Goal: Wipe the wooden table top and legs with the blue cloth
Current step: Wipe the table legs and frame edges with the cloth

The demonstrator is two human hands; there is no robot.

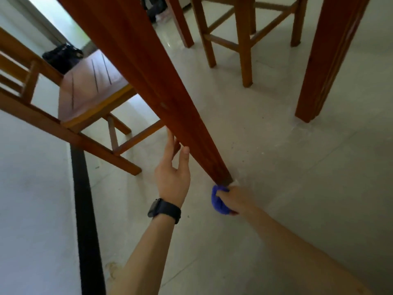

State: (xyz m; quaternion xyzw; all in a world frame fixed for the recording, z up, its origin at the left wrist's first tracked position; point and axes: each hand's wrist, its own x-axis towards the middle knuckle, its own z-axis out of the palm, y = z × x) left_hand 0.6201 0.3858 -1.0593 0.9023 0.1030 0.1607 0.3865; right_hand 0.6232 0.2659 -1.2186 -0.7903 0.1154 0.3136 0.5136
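The blue cloth sits bunched at the foot of the near table leg, at about five o'clock from the frame's centre, pressed against the leg's lowest end where it meets the pale tiled floor. The right hand grips it, fingers curled round the wad so that only a lump of blue shows on its nine o'clock side. The left hand, a dark watch on its wrist, lies at nine o'clock of the cloth, just beside the leg: fingers straight and relaxed, thumb and fingertips touching the wood, holding nothing.

The table top is out of view; the leg is the part in hand. To do this stroke well, I judge the cloth should wrap round the leg rather than dab one face, then travel its whole length, each of the four sides taken in turn, with the left hand steadying the wood. The foot likely gathers floor grit, so a fresh fold of cloth would serve for the upper reaches.

A second table leg stands at two o'clock, well apart. A wooden chair is at ten o'clock, another chair at twelve.
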